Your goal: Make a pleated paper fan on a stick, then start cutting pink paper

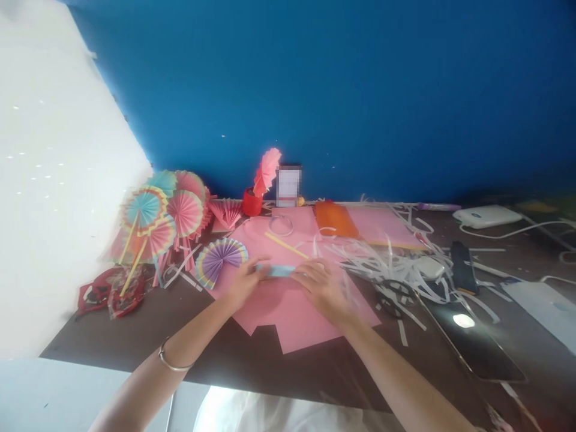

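A light blue paper strip [281,271] spans the gap between my two hands, over the pink paper sheets [288,312] on the table. Its left end is pinched in the fingers of my left hand [247,281]. At the other end, the fingers of my right hand [321,288] are closed on it, slightly blurred. Just left of my left hand lies a purple pleated paper fan [221,261] with a yellow and blue edge. Behind my hands, a yellow strip [286,245] rests on the pink paper.
Several finished paper fans [144,210] stand at the left. White paper scraps [387,258] are heaped right of my hands, near a phone [477,339]. An orange sheet [335,219] and a red tape roll [252,203] lie toward the blue wall [333,90].
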Motion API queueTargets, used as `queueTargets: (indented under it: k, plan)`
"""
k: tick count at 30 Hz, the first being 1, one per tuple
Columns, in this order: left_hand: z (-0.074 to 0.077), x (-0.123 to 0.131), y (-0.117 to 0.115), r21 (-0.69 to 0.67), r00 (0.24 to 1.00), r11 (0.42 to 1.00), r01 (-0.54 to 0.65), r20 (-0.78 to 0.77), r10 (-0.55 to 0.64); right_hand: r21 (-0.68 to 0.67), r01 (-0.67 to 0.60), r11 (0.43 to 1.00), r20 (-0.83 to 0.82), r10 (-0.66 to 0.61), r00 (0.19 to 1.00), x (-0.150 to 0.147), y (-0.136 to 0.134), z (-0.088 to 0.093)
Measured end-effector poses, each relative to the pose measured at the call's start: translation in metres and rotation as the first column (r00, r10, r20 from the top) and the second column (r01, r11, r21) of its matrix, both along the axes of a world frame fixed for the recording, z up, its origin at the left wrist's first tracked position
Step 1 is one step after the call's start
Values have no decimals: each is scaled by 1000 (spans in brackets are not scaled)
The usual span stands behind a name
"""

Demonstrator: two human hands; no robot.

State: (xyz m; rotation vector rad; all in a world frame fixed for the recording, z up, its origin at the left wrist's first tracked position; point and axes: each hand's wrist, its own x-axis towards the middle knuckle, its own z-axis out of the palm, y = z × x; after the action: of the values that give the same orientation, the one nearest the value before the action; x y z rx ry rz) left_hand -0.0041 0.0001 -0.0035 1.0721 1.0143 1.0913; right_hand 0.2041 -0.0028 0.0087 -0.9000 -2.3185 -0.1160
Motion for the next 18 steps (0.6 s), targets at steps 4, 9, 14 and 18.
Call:
queueTargets:
  k: [4, 9, 14, 18]
  plan:
    - [3, -4, -2, 421, 837, 904, 74, -519, 173, -81, 35, 996, 111, -26, 993, 3, 2, 1]
    - [-6, -10, -1, 436, 500, 760, 482, -849, 170, -221, -19, 975, 209, 66, 976, 4, 10, -5]
    - [-3, -12, 0, 386, 378, 698, 603, -909, 177, -250, -33, 968, 218, 90, 972, 5, 11, -5]
    - [-2, -12, 0, 389, 365, 687, 614, -911, 190, -251, -29, 967, 212, 85, 974, 0, 8, -8]
